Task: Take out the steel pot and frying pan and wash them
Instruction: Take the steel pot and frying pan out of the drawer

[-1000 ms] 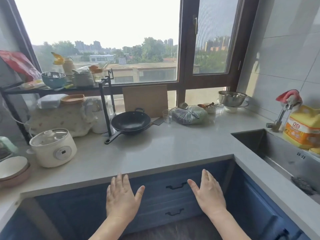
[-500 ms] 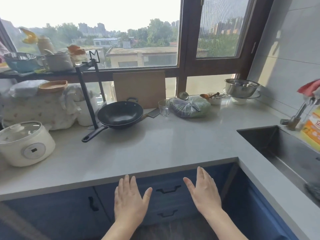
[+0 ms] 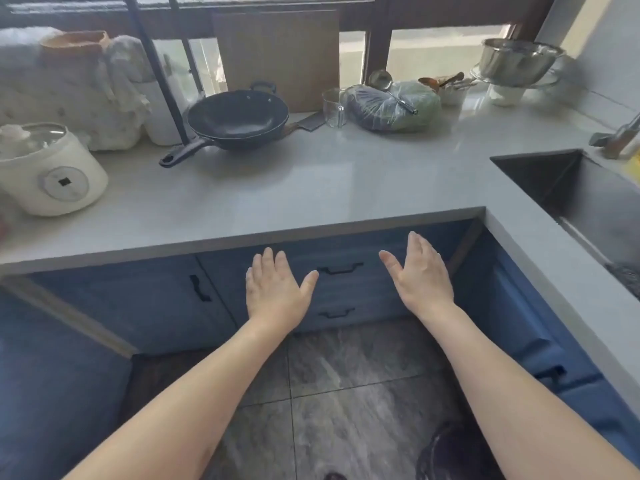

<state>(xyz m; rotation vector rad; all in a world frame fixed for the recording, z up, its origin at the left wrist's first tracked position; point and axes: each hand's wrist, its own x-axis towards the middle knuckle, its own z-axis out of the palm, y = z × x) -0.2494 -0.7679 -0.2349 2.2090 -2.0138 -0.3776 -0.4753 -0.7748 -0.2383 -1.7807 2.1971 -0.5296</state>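
Note:
A black frying pan (image 3: 239, 118) sits on the grey counter (image 3: 311, 181) at the back, its long handle pointing toward the front left. A steel pot (image 3: 518, 61) stands on a white dish at the back right by the window. My left hand (image 3: 277, 289) and my right hand (image 3: 420, 273) hover flat with straight fingers, holding nothing, in front of the blue drawers (image 3: 346, 289) below the counter's edge. Both hands are well short of the pan and the pot.
A steel sink (image 3: 588, 199) is set into the counter at the right, with a tap (image 3: 623, 136) behind it. A white cooker (image 3: 52, 174) stands at the left. A wooden board (image 3: 277, 57), glass cup (image 3: 334, 109) and bagged greens (image 3: 394, 105) line the back.
The view has tilted downward, so the window is mostly out of frame and the floor shows. My hands stay flat and empty before the drawers, now seen lower below the counter edge.

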